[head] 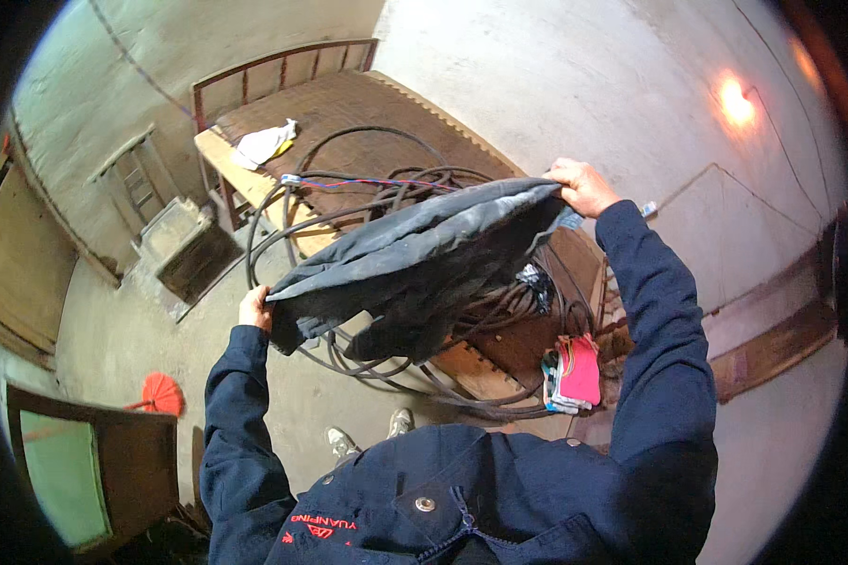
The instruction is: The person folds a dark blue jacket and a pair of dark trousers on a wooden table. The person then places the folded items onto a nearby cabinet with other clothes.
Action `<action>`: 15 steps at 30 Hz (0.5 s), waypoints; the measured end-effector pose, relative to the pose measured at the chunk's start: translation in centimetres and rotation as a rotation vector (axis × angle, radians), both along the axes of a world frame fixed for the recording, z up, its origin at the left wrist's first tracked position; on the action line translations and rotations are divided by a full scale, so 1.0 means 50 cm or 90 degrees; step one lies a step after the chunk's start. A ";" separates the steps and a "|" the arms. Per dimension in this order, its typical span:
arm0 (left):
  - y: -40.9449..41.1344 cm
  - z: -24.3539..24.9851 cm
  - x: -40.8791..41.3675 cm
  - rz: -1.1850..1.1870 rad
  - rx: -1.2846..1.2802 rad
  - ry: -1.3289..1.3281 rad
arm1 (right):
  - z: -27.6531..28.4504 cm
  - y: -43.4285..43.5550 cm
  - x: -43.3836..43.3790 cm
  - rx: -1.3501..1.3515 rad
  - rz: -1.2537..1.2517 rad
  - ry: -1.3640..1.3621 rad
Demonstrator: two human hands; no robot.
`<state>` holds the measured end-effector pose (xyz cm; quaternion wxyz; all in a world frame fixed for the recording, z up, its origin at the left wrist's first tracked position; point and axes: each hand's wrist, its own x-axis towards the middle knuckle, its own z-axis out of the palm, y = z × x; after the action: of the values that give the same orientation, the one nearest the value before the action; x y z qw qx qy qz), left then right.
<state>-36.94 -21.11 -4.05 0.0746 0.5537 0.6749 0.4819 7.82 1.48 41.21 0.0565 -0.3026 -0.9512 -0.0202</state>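
A dark grey and black cloth garment (410, 268) is stretched between my two hands, folded over along its top edge. My left hand (256, 309) pinches its lower left corner, while my right hand (585, 186) grips the upper right end. Under and behind the garment, thick black cables (374, 205) lie in loose coils on a wooden bed frame (304, 99). Some loops hang over the bed's near edge. A red and blue wire (367, 182) runs across the coils. The garment hides the middle of the bed.
A stack of folded cloths, pink on top (578, 374), sits at the bed's near right corner. White cloth or paper (265, 144) lies at the far left. A box-like stand (180, 240), a small wooden chair (138, 180) and a red round object (162, 394) are to the left. A bulb (736, 102) glows on the wall.
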 end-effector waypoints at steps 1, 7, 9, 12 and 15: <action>0.021 -0.005 -0.004 -0.024 -0.003 -0.082 | -0.006 0.005 0.014 -0.016 -0.023 0.009; 0.135 0.093 -0.027 -0.051 0.052 0.022 | -0.005 0.079 0.127 0.032 -0.007 0.034; 0.201 0.162 -0.033 -0.059 0.085 0.064 | 0.002 0.121 0.162 0.014 -0.088 0.030; 0.305 0.296 -0.052 0.087 -0.057 0.202 | 0.026 0.190 0.193 0.156 -0.069 0.102; 0.400 0.432 -0.046 0.216 0.001 0.276 | 0.081 0.251 0.196 0.386 -0.068 0.173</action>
<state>-39.25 -1.09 17.53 -0.1536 0.5228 0.7580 0.3585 17.60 14.01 45.27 0.2689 -0.3213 -0.8686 -0.2647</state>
